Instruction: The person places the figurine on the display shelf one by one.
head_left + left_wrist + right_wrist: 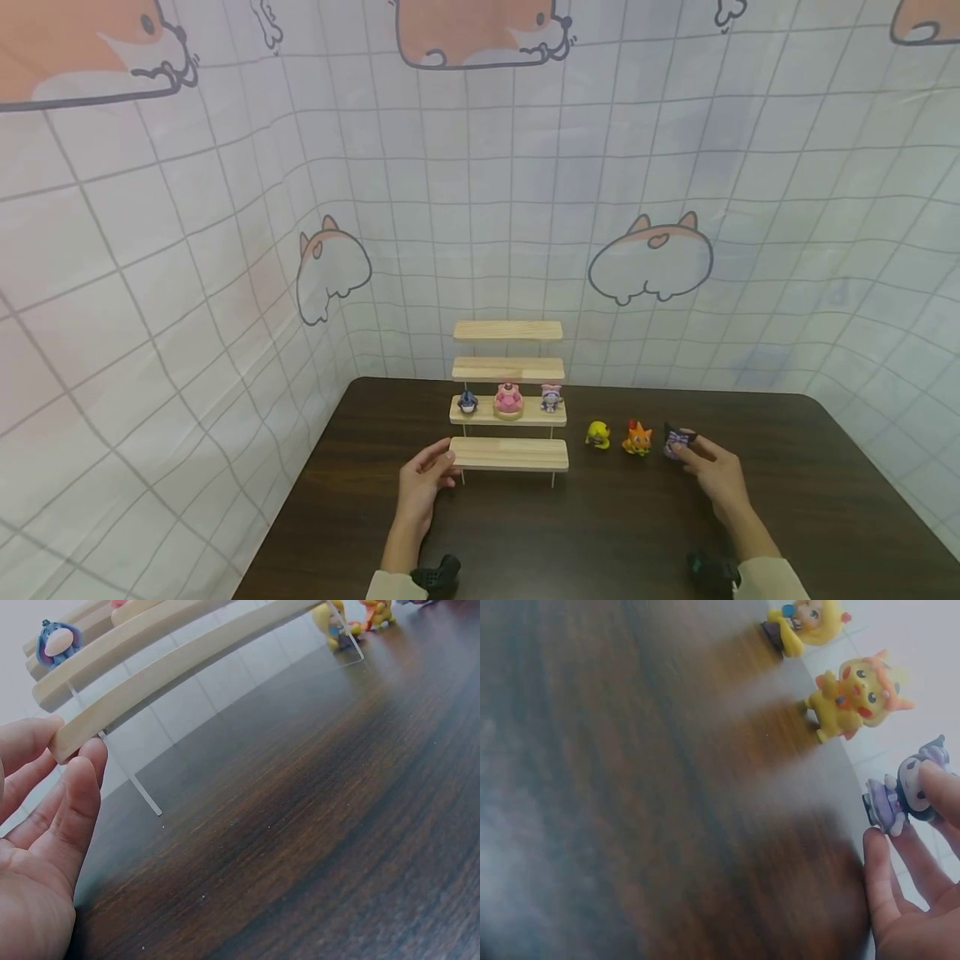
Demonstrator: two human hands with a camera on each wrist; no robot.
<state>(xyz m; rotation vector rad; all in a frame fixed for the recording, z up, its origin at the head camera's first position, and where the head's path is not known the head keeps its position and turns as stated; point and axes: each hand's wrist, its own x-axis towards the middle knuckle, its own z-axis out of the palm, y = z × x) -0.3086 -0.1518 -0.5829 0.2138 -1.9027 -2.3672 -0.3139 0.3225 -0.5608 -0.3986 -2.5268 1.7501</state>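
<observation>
The Kuromi figurine (672,439) sits in the right hand (718,477) — thumb and fingers pinch it, its long axis roughly upright. It lies right of the Pikachu-like figurine (637,439) and well right of the 4-tier wooden rack (508,331). The left hand (422,483), much farther from it, grips the left end of the rack's lowest, nearest tier (510,454).

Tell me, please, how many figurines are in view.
6: blue figurine, pink figurine and lilac figurine on the second-lowest shelf; yellow figurine and orange figurine on the table; purple-black figurine in the right hand.
</observation>
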